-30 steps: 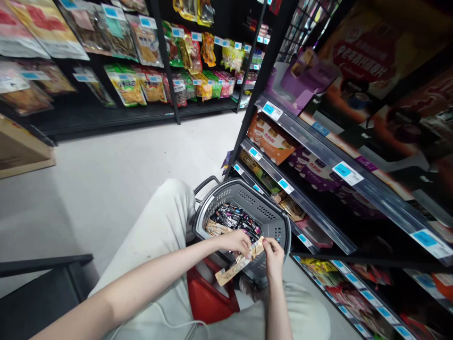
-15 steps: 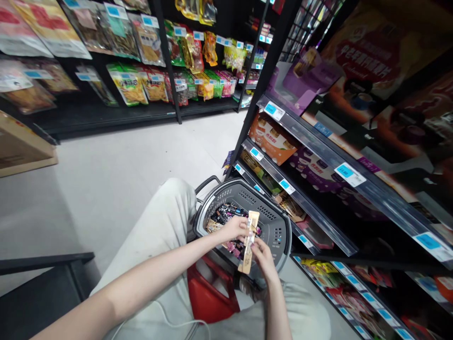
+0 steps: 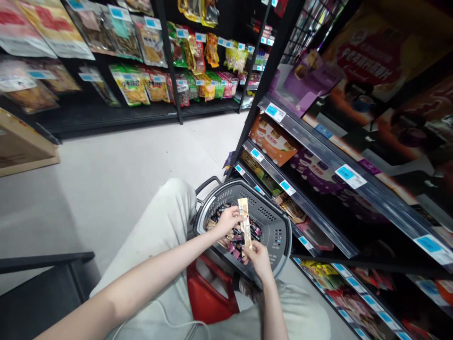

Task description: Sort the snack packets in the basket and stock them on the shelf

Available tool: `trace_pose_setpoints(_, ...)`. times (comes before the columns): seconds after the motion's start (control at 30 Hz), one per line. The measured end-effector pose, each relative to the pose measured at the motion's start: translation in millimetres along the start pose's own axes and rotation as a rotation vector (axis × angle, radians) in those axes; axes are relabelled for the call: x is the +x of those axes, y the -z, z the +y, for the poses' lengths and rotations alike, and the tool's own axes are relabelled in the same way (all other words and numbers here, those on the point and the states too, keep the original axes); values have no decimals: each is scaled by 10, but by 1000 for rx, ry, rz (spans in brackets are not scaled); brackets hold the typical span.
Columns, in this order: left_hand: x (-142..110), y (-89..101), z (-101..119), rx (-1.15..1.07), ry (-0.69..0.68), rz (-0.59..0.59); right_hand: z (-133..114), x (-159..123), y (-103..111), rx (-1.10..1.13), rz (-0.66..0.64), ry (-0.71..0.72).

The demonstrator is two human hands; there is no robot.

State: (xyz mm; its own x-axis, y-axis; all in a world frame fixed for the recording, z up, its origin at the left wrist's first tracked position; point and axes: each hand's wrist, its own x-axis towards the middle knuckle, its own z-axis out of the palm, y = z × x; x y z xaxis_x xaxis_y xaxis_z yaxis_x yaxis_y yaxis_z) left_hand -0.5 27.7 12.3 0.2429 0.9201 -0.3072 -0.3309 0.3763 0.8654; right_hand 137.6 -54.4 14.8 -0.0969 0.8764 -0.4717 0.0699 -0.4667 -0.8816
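Between my knees stands a grey plastic shopping basket [image 3: 279,226] with many small stick sachets [image 3: 226,238] heaped in it, some dark, some purple and some tan. Above the heap, a long tan stick sachet [image 3: 245,219] is held nearly upright. My left hand [image 3: 229,221] pinches it by its left side near the middle. Its lower end is between the fingers of my right hand [image 3: 259,259]. Print on the sachet is too small to read.
Shelving with price labels and boxes [image 3: 272,141] rises close on the right. Bagged snacks [image 3: 130,85] hang on racks ahead. A cardboard box [image 3: 24,144] is at left, a red stool-like object [image 3: 208,293] under the basket's near side, and a white cable [image 3: 170,323] across my lap.
The tan stick sachet has shifted left and slightly up, and now leans the other way. My right hand has moved to its lower end; my left hand has moved slightly left.
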Motion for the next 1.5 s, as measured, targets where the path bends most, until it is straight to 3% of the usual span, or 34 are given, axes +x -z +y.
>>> trace_pose_setpoints(0.2,122,127,105,-54,7,67,-23,-19,46,-16,59,53)
trace_pose_setpoints(0.37,171,239,196,-65,-33,81,-21,24,122,168,300,144)
trace_pose_setpoints(0.57,136,222,210,-86,10,-31,22,67,243,436,465,174)
trace_pose_setpoints(0.7,115,182,169,-153,7,-99,41,86,295,453,491,147)
trace_pose_setpoints(0.87,101,214,227,-91,47,-214,74,78,462,388,604,231)
trace_pose_setpoints(1.0,69,273,294,262,97,-457,93,28,601,247,555,283)
trace_pose_setpoints(1.1,12,249,249,574,120,-649,89,8,553,194,457,257)
trace_pose_setpoints(1.23,-72,151,145,653,148,-811,47,1,403,242,344,176)
trace_pose_setpoints(1.33,-102,101,146,585,200,-854,9,-12,362,305,351,148)
trace_pose_setpoints(1.5,-129,55,159,632,125,-834,0,-8,343,375,385,157)
